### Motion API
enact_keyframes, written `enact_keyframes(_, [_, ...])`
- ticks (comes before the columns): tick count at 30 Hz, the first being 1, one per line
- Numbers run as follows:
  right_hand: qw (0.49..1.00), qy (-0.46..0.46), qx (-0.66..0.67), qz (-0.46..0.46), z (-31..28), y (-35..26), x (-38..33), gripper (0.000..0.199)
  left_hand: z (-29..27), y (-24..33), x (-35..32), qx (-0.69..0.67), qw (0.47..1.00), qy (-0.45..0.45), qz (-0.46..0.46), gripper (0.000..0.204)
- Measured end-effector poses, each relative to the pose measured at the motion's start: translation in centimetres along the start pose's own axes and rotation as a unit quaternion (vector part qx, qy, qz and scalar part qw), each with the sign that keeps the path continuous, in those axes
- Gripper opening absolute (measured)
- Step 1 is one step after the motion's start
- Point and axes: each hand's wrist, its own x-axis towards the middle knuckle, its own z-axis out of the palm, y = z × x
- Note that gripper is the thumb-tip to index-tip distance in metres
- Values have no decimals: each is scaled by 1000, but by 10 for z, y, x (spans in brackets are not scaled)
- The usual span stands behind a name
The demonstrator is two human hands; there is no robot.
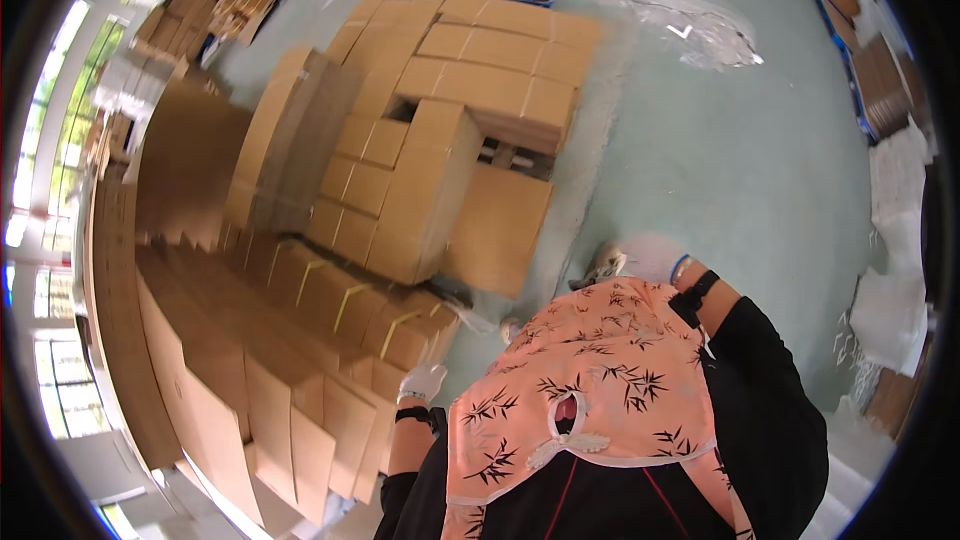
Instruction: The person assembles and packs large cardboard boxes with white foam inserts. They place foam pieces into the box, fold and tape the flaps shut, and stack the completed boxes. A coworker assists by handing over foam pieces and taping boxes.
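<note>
My left hand [423,381], in a white glove, is beside the open cardboard boxes [312,422] at the lower left. Its fingers are too small and unclear to show whether they touch a box edge. My right hand [652,255], also in a pale glove, is smeared by motion out past the front of my pink apron [585,350]. Close to that hand is a small blurred grey and brown thing [604,264] that I cannot make out. Its fingers cannot be read, nor whether anything is in them.
Stacks of flat, strapped cardboard [490,58] lie ahead, with a tall carton [425,195] standing among them. Bundles with yellow straps [330,298] run along the left. Crumpled clear plastic film [685,20] lies on the green floor [735,155]. White sacks [893,280] line the right side.
</note>
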Motion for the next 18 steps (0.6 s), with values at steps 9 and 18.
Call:
enact_keyframes(9, [967, -104, 112, 204, 68, 269, -92, 50, -132, 222, 205, 81, 989, 44, 120, 42])
enact_keyframes(18, [914, -17, 222, 340, -66, 433, -65, 48, -300, 528, 277, 33, 990, -2, 138, 46])
